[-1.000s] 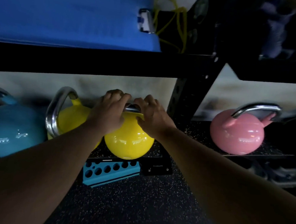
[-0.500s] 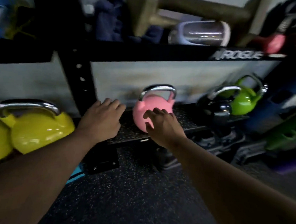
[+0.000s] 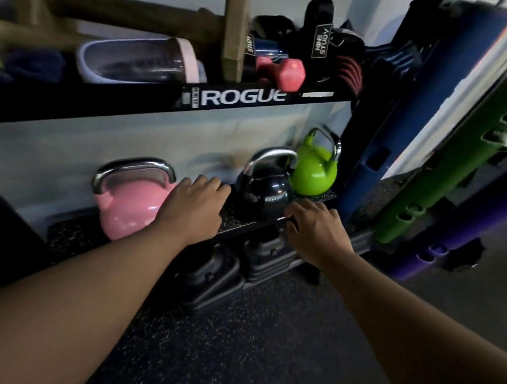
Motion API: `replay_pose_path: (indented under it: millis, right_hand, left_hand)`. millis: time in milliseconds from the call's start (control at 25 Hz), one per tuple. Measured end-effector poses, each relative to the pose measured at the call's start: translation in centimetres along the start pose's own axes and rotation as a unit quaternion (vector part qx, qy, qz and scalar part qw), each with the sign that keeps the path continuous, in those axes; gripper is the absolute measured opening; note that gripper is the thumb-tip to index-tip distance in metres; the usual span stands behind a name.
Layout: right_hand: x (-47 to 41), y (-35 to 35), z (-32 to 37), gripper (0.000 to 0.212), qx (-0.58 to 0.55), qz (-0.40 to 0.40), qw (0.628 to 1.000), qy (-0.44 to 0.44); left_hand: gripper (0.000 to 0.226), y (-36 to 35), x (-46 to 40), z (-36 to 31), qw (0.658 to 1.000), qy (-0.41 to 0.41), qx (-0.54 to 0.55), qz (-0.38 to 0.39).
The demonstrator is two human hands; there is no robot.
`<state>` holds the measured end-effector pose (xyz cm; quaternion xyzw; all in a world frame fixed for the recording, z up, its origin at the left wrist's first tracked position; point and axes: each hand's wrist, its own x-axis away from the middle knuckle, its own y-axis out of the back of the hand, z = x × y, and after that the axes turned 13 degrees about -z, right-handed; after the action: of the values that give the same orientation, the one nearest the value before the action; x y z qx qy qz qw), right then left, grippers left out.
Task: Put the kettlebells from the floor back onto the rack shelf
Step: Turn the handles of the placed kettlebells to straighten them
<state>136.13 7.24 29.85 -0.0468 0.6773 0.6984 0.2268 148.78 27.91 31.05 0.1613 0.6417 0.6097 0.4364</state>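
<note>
Both hands had shifted right along the rack shelf (image 3: 244, 225), past the pink kettlebell (image 3: 126, 207). Left hand (image 3: 195, 206) and right hand (image 3: 318, 231) hovered empty, fingers loose, flanking the black kettlebell (image 3: 270, 195) above speckled rubber floor (image 3: 252, 340).

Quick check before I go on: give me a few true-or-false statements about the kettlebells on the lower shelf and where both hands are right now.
1. Three kettlebells stand on the lower shelf. True: the pink kettlebell, black kettlebell and green kettlebell.
2. The black kettlebell stands between the pink and the green ones. True.
3. The left hand grips the pink kettlebell's handle. False: it is open, over the shelf beside that kettlebell.
4. The right hand holds a kettlebell. False: it is empty, at the shelf's front edge.
5. The green kettlebell lies on the floor. False: it stands on the shelf.
</note>
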Motion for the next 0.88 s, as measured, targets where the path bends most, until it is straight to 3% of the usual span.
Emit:
replay_pose_path:
  millis: [200, 360, 520, 680, 880]
  right_hand:
    - [-7.2, -4.3, -4.7, 0.024, 0.013, 0.001, 1.0, 0.021]
    - [-15.4, -8.3, -7.6, 0.031, -0.013, 0.012, 1.0, -0.019]
    - [-20.1, -12.0, -9.2, 0.041, -0.056, 0.007, 0.997, -0.057]
    - [-23.1, -15.6, -10.7, 0.054, -0.067, 0.024, 0.997, -0.018]
    - [-23.6, -17.9, -12.8, 0.061, -0.2, 0.028, 0.979, 0.015]
  left_hand:
    - [0.035, -5.7, -8.7, -0.7, 0.999, 0.03, 0.006, -0.029]
    - [0.04, -10.2, -15.7, -0.5, 0.997, 0.068, 0.019, -0.017]
    - [0.051, -13.5, -19.8, -1.7, 0.977, 0.202, 0.071, 0.003]
    - [0.056, -16.9, -21.8, -4.3, 0.914, 0.37, 0.159, 0.034]
    - [0.05, -19.8, -22.0, -6.6, 0.825, 0.488, 0.284, -0.035]
